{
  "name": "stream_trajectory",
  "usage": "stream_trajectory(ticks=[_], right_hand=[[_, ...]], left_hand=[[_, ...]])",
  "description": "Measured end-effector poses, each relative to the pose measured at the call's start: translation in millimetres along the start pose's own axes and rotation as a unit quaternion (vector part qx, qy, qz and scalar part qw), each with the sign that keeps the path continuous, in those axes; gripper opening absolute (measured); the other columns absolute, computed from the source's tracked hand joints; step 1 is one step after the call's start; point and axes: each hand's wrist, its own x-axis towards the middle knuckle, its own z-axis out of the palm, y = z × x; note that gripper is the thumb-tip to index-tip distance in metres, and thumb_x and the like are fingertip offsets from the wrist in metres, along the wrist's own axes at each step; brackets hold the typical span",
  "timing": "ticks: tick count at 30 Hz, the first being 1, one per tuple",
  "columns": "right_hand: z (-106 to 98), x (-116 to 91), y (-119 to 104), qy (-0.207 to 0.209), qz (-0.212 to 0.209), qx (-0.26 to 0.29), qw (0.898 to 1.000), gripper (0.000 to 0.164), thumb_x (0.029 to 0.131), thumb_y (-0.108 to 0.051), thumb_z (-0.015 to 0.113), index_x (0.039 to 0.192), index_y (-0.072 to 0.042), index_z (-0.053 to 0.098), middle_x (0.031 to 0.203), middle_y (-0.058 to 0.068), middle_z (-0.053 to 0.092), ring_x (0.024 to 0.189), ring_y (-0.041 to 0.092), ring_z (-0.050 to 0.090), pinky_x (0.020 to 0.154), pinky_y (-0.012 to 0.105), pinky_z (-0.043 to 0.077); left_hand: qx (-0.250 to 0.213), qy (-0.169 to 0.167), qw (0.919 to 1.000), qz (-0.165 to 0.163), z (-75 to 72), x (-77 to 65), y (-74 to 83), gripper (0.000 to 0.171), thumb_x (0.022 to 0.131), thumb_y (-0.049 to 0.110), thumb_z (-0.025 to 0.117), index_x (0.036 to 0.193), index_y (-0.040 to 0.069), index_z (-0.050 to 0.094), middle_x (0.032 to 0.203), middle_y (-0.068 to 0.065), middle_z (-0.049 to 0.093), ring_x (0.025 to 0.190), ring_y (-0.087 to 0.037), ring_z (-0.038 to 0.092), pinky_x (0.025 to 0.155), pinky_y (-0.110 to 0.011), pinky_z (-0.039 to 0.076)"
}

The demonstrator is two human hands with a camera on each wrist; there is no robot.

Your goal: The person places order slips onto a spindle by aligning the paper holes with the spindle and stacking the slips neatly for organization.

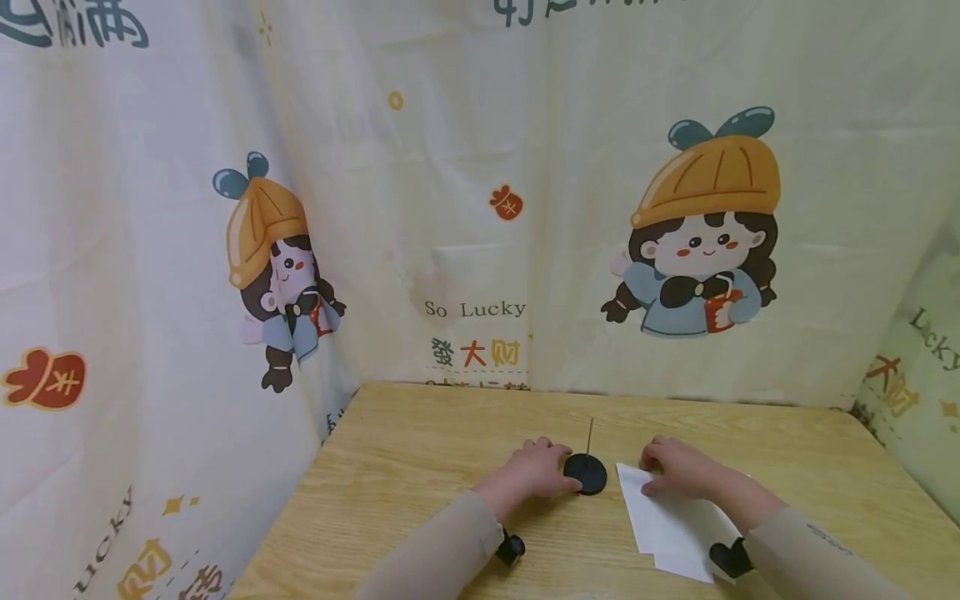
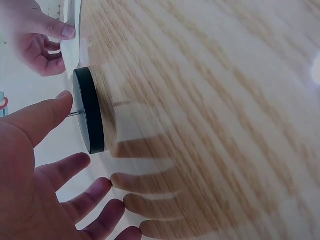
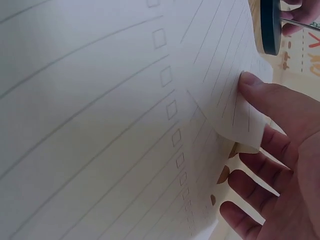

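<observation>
A bill spike (image 1: 585, 475), a black round base with a thin upright metal rod, stands on the wooden table. My left hand (image 1: 536, 468) is at its left side, thumb and forefinger spread about the rim of the base; the other fingers lie loosely extended in the left wrist view. To the right, my right hand (image 1: 678, 468) pinches the far corner of a white paper sheet (image 1: 637, 508) between thumb (image 3: 255, 85) and forefinger. That corner lifts away from the sheet beneath. Ruled lines and a column of small squares show on the paper (image 3: 100, 125) in the right wrist view.
A pale wood-grain table (image 1: 420, 450) lies below both hands. Behind it and along its sides hangs a printed curtain (image 1: 450, 208) with cartoon figures and lettering. Each wrist wears a small black camera, one visible below the left sleeve (image 1: 442, 542).
</observation>
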Motion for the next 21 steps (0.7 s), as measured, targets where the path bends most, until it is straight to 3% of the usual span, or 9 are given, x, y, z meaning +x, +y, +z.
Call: stream_trajectory(ticks=[15,21], right_hand=[[8.0,-5.1,6.0,0.030,-0.055,0.059,0.996,0.029,0.078,-0.019,0.082,0.087,-0.017,0.055,0.079,-0.007,0.050,0.072,0.008,0.046,0.063,0.027,0.038],[10.0,-4.0,8.5,0.027,-0.035,0.058,0.997,0.038,0.077,-0.021,0.085,0.104,-0.013,0.060,0.089,-0.004,0.056,0.079,0.013,0.051,0.071,0.034,0.045]], left_hand=[[0.005,0.000,1.0000,-0.003,-0.6,-1.3,3.1,0.058,0.084,0.057,0.071,0.136,0.035,0.059,0.130,0.002,0.055,0.113,-0.021,0.048,0.095,-0.040,0.041],[0.005,0.001,1.0000,0.005,0.5,0.5,2.8,0.057,0.084,0.056,0.072,0.136,0.036,0.058,0.130,0.003,0.055,0.112,-0.021,0.048,0.093,-0.039,0.041]])
